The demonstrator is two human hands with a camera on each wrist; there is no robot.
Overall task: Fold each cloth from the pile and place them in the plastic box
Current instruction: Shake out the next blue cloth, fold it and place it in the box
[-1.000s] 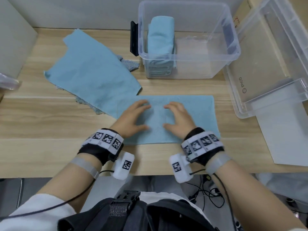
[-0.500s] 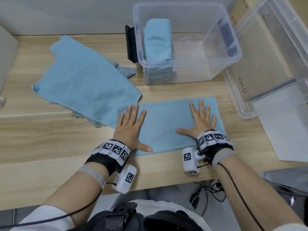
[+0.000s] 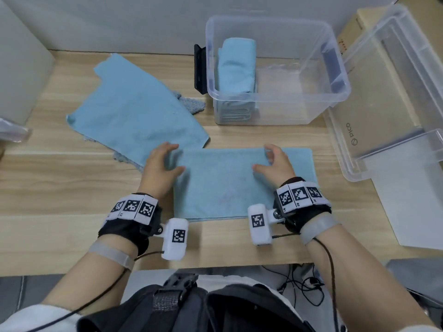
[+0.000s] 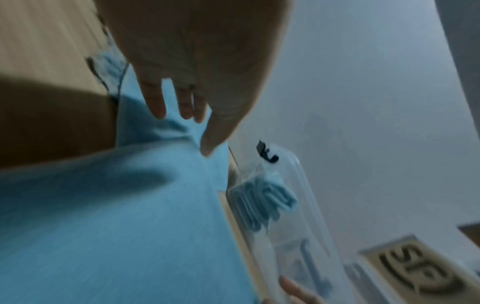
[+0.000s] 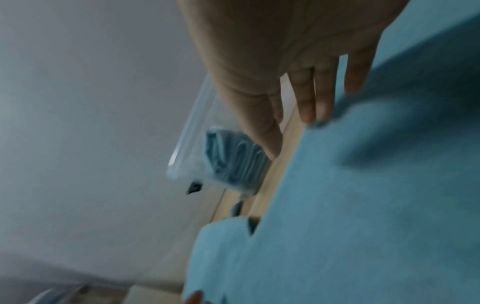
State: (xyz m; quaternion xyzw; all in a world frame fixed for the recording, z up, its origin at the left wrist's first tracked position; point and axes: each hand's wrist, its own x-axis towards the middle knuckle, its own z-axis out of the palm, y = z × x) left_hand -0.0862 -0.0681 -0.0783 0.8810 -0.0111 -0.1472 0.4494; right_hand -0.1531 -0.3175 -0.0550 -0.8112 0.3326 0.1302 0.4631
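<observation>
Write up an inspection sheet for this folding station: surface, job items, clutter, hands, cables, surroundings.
Surface: wooden table, light grain.
Job's things: half-folded blue cloth flat at the front edge; blue cloth pile spread at left, greyer cloth beneath; clear plastic box holding folded cloths against its left wall.
Clutter: second clear bin tipped at right; white sheet beside it.
Hands: left hand and right hand at the cloth's far edge, fingers curled; actual grip cannot be told through blur.
Cables: thin black wires from both wrist units; loose tangle below the table.
Surroundings: plain grey wall; cardboard box behind.
</observation>
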